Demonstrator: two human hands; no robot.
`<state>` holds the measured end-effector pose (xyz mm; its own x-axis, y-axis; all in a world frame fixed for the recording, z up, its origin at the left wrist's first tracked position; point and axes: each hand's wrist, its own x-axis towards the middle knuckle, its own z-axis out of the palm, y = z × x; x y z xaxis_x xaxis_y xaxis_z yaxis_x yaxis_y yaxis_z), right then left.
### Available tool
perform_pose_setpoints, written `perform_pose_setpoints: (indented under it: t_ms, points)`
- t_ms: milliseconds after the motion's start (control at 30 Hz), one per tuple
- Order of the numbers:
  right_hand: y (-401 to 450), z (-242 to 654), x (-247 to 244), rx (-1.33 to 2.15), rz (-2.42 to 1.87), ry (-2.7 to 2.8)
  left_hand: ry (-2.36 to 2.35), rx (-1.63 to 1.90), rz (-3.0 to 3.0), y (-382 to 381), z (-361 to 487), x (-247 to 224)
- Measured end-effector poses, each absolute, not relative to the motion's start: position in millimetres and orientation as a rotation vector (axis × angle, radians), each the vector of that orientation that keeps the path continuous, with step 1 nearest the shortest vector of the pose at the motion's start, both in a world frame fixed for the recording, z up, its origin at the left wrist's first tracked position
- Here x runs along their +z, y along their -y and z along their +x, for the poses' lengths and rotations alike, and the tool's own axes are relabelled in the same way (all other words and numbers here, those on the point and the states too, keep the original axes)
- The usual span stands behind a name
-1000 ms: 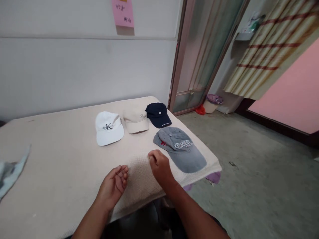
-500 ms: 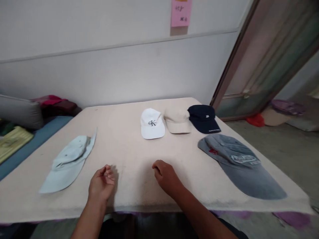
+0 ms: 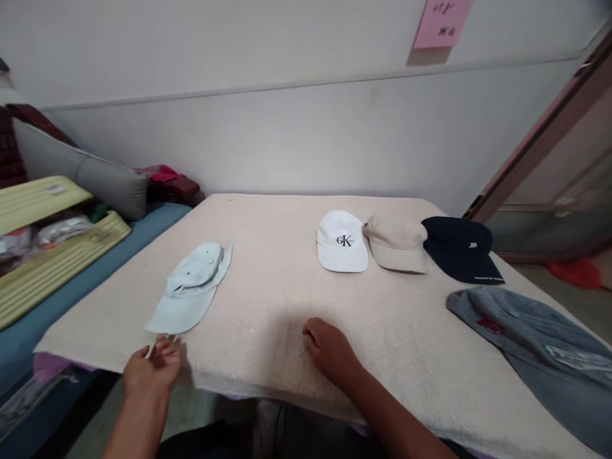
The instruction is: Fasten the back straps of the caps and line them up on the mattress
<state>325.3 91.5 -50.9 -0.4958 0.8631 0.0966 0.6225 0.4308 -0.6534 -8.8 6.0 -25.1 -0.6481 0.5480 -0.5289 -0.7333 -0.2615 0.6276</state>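
Just in front of the brim of a pale blue cap [image 3: 191,280], my left hand [image 3: 153,366] is palm up, thumb and fingers apart, with nothing in it. Whether a fingertip touches the brim I cannot tell. My right hand [image 3: 332,350] is closed in a loose fist over the cream cloth, and no object shows in it. Towards the back are a white cap [image 3: 342,245] with black letters, a beige cap [image 3: 396,242] and a navy cap [image 3: 456,248], side by side. A grey cap [image 3: 540,338] lies at the right, partly cut off by the frame.
A cream cloth [image 3: 268,268] covers the table, which stands against a white wall [image 3: 287,140]. On the left are a grey cushion [image 3: 86,169] and a yellow-green slatted basket [image 3: 62,268] on a blue surface. A pink note [image 3: 442,22] hangs on the wall.
The view has turned to the left, so the caps appear further right. My left hand has moved left to the pale blue cap's brim. My right hand stays loosely closed.
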Motion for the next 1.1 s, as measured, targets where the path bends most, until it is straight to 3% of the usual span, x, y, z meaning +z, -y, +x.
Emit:
perform_pose_setpoints:
  t_ms: [300,533,667,900,1100]
  points:
    - [-91.2,318.8,-54.1,0.650,-1.289,2.383,-1.014,1.805,-0.247,-21.8,8.9,-21.1]
    - [-90.4,323.2,-54.5,0.744,-1.241,2.302,-0.934,1.673,-0.135,-41.7,48.8,-8.9]
    - [-93.2,328.2,-49.2,1.000,-1.187,2.107,-0.775,1.706,-0.020,-41.5,99.8,-7.0]
    - [-101.1,344.4,-32.4,1.899,-1.001,1.101,-0.939,1.528,0.086,-25.1,197.9,-17.9]
    - [-106.5,366.8,-18.2,2.069,-0.701,0.685,-1.066,1.324,0.291,-3.3,247.5,-38.0]
